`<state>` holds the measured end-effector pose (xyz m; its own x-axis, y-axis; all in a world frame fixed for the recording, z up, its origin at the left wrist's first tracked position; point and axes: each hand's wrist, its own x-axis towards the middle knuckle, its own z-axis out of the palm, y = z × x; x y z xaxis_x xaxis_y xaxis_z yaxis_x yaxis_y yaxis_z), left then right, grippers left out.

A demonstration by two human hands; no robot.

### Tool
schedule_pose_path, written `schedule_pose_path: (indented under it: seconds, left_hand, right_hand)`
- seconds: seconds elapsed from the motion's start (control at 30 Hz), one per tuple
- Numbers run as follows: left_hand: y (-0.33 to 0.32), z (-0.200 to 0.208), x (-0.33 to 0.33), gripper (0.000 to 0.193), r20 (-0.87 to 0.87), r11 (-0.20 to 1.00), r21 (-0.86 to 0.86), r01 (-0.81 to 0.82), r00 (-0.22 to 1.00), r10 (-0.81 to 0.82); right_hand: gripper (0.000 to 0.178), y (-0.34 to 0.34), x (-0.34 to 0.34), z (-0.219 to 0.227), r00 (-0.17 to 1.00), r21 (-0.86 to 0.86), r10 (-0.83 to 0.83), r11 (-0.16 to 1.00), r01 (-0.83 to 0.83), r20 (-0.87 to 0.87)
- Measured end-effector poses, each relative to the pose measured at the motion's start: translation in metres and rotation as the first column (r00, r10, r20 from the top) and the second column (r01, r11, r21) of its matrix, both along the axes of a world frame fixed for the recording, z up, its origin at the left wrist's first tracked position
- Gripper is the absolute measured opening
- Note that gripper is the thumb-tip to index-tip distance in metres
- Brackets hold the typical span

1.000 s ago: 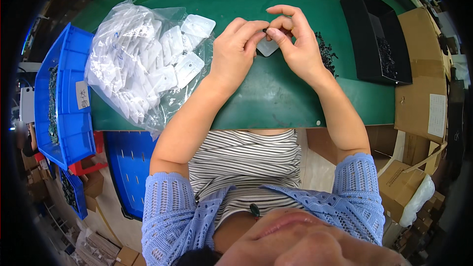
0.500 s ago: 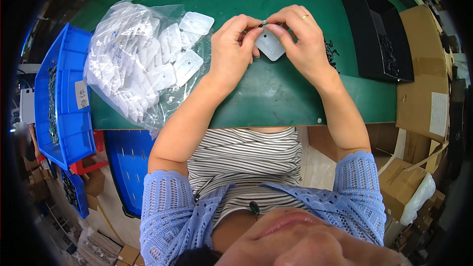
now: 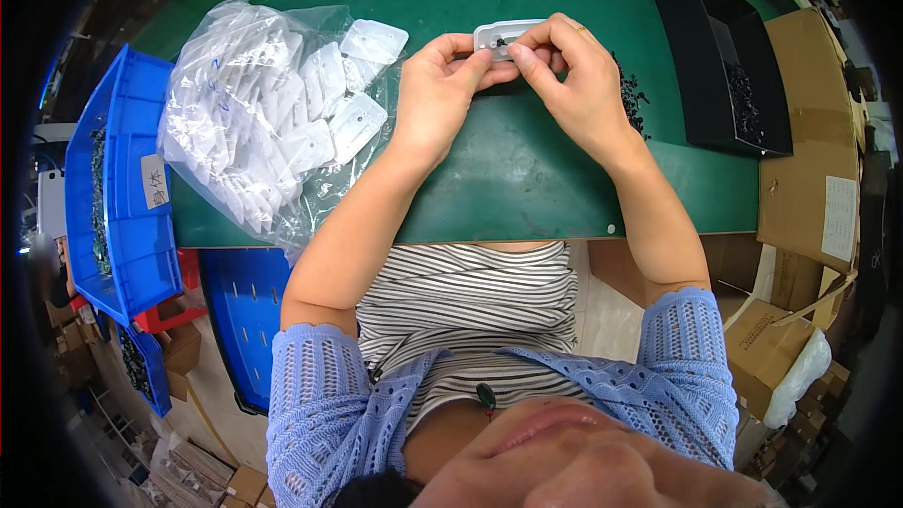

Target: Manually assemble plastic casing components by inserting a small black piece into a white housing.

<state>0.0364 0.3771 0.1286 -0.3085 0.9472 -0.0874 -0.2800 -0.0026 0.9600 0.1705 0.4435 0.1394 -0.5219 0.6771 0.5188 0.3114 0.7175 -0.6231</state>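
Note:
Above the green table, my left hand [image 3: 438, 87] pinches a small white plastic shell [image 3: 485, 36] by its near edge. The shell is tilted so that its hollow side and rim show. A small black part [image 3: 501, 41] sits in the hollow. The thumb and index finger of my right hand [image 3: 570, 68] are closed together at this black part. The fingertips partly cover it, so its exact shape is hidden. To the left, a clear plastic bag [image 3: 235, 122] full of like white shells lies open, with several loose shells [image 3: 357, 127] at its mouth.
Small black parts [image 3: 632, 99] lie scattered right of my right hand. Behind them stands a black box [image 3: 691, 47] with more of them inside. A cardboard box [image 3: 809, 150] is at the right edge. A blue bin [image 3: 132, 216] stands left of the green table [image 3: 527, 169].
The shell has been tipped from facing me flat to tilted back, and its hollow now shows. My right fingers have shifted from its upper edge to the black part within.

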Motion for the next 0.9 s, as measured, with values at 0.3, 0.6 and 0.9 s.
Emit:
schedule_pose_path:
  seconds: [0.3,0.6,0.9]
  left_hand:
    - [-0.002,-0.003,0.001,0.012,-0.037,0.992,0.130,-0.001,0.999,0.006]
    - [-0.002,-0.005,0.005,0.012,-0.062,0.981,0.194,-0.001,0.998,0.013]
    - [0.000,-0.010,0.005,0.011,-0.274,0.951,0.305,-0.054,0.951,0.142]
  right_hand:
    - [0.012,0.001,-0.001,0.000,0.993,-0.491,0.017,0.868,-0.073,-0.118]
    - [0.015,-0.001,-0.003,-0.002,0.990,-0.396,0.008,0.916,-0.064,-0.141]
    - [0.014,0.001,-0.006,-0.011,0.996,-0.200,0.019,0.979,-0.037,-0.091]
